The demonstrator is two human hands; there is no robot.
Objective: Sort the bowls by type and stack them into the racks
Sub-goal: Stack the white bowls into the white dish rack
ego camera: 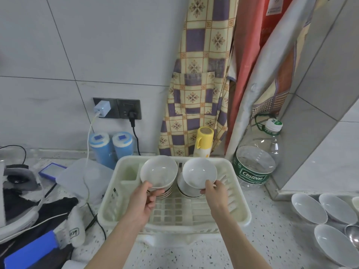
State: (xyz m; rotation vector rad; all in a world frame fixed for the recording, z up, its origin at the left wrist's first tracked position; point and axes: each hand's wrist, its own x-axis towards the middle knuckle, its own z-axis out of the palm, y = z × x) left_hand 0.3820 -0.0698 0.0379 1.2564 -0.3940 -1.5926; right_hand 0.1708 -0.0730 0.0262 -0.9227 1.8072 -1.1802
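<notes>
Two white bowls are held over a cream plastic dish rack (240, 214) that sits on the speckled countertop (272, 239), its far edge close to the tiled wall. The left hand (141, 202) pinches the near rim of the left bowl (159, 171), thumb inside the rim and fingers curled beneath it; this bowl sits on or just above a stack of bowls with dark rim bands (165, 193) in the rack's far-left part, though whether it touches the stack cannot be told. The right hand (215, 193) pinches the near rim of the right bowl (199, 172) in the same way, holding it tilted toward the camera above a stack of plain white bowls (186, 189) just right of the banded stack. The rack's near half shows only its grid floor. At the countertop's right edge lie three shallow white bowls (308, 208) close together, with a metal spoon (352, 234) beside the nearest. Behind the rack's far-right corner stands a large clear Cestbon water bottle (256, 164), and a yellow-capped bottle (203, 142) stands at the far edge in front of a checked apron (196, 84) hanging on the wall. Two blue cylinders (110, 148) stand beyond the rack's far-left corner, below a wall socket (118, 108) holding a white charger (102, 109).
</notes>
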